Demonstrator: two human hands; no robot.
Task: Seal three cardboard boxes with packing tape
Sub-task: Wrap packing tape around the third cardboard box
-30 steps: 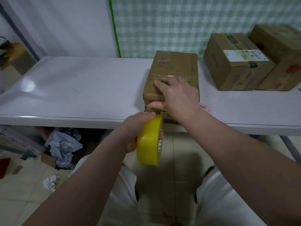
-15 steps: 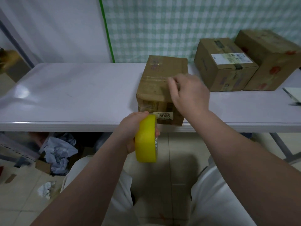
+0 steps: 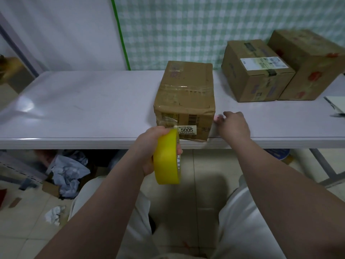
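Brown cardboard box (image 3: 184, 96) sits at the near edge of the long white surface (image 3: 84, 109), its long side running away from the person. Yellow tape roll (image 3: 167, 157) hangs in front of it, gripped by the left hand (image 3: 149, 146). Right hand (image 3: 233, 126) (the nearer one) rests loose and empty beside the box's right side.

Fingertips of the right hand (image 3: 234, 127) blur; the white sheet (image 3: 334, 106) is cropped.
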